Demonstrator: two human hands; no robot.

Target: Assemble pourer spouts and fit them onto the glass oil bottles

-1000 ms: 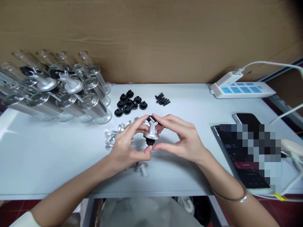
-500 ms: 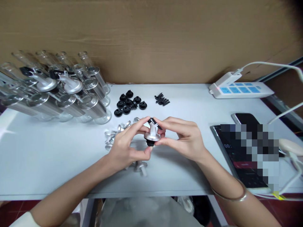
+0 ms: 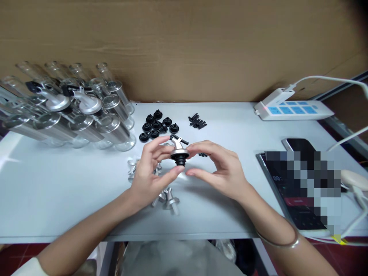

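A pourer spout (image 3: 178, 152) with a silver top, a black flap and a black ribbed stopper is raised above the table. My left hand (image 3: 149, 168) pinches it, the thumb under the stopper and the index finger at the flap. Just to its right is my right hand (image 3: 222, 165), thumb and fingers apart, the index fingertip close to the silver collar. Below lie loose silver spouts (image 3: 171, 201), some partly hidden by my left hand. Black ribbed stoppers (image 3: 155, 124) sit in a group behind, with small black flaps (image 3: 197, 121) beside them.
Glass bottles (image 3: 115, 132) stand packed at the left; two pourer spouts (image 3: 88, 103) rest on top among them. A power strip (image 3: 299, 111) with a plugged-in cable lies at the back right. A phone (image 3: 300, 147) and a tablet (image 3: 276, 184) occupy the right. Cardboard (image 3: 184, 50) rises behind.
The pourer spout has moved slightly left and up and now stands more upright in my left hand. My right fingers have come off it and spread apart.
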